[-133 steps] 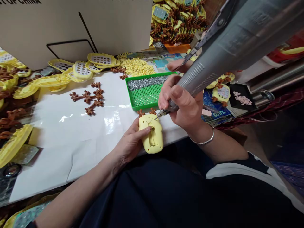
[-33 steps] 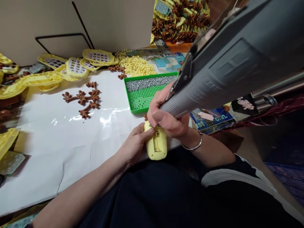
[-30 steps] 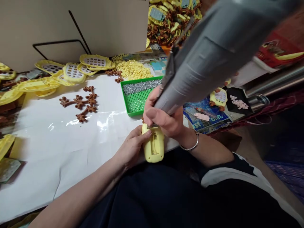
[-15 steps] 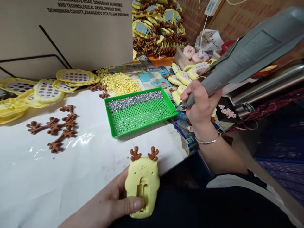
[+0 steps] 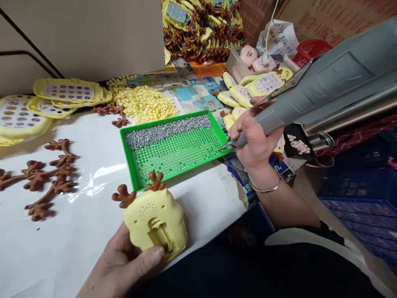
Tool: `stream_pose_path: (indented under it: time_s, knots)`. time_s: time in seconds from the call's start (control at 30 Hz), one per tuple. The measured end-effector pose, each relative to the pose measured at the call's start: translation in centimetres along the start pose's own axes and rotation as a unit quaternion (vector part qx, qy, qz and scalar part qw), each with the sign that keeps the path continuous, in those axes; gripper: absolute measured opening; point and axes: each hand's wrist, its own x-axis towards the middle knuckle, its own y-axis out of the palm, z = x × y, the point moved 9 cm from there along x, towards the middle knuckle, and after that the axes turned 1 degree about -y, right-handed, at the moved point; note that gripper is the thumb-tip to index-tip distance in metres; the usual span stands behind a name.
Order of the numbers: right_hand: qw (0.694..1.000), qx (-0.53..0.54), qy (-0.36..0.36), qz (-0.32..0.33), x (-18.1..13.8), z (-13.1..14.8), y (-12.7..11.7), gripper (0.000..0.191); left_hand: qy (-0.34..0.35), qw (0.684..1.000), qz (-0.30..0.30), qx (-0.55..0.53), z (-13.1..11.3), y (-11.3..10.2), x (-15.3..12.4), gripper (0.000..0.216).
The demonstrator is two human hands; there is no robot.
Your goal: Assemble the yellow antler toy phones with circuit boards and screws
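My left hand (image 5: 124, 256) grips a yellow toy phone (image 5: 156, 223) with two brown antlers, its back turned up so the open battery compartment and speaker holes show. The thumb presses beside the compartment. Wrapped round a grey electric screwdriver (image 5: 297, 91), my right hand (image 5: 256, 142) holds it slanting down to the left. Its bit hangs over the right edge of a green perforated tray (image 5: 182, 167). Small silver screws (image 5: 169, 132) lie banked along the tray's far side, with a few loose ones nearer.
Brown antler pieces (image 5: 52, 178) lie on the white table at left, near stacked yellow shells (image 5: 71, 93). Small yellow parts (image 5: 149, 105) are heaped behind the tray. More yellow toys (image 5: 245, 93) sit behind my right hand; a big pile of shells (image 5: 201, 33) stands farther back.
My left hand has moved up and left with the toy phone, which now tilts towards the tray's front edge. The screwdriver has shifted slightly left and down, and the view has shifted.
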Motion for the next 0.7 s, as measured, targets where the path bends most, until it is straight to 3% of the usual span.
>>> stream_pose_path:
  time_s: [0.43,0.6,0.7]
  knots:
    - [0.999,-0.035,0.002,-0.020,0.5,0.2,-0.1,0.024,0.104,0.994,0.031,-0.019,-1.7,0.8,0.4,0.070]
    - [0.993,0.112,0.004,-0.045,0.4,5.2,1.9,0.030,0.152,0.984,0.087,-0.042,-2.5,1.3,0.7,0.057]
    - [0.980,0.196,0.006,0.016,-1.1,9.6,5.0,0.037,0.169,0.973,0.135,-0.075,-2.8,1.9,0.8,0.054]
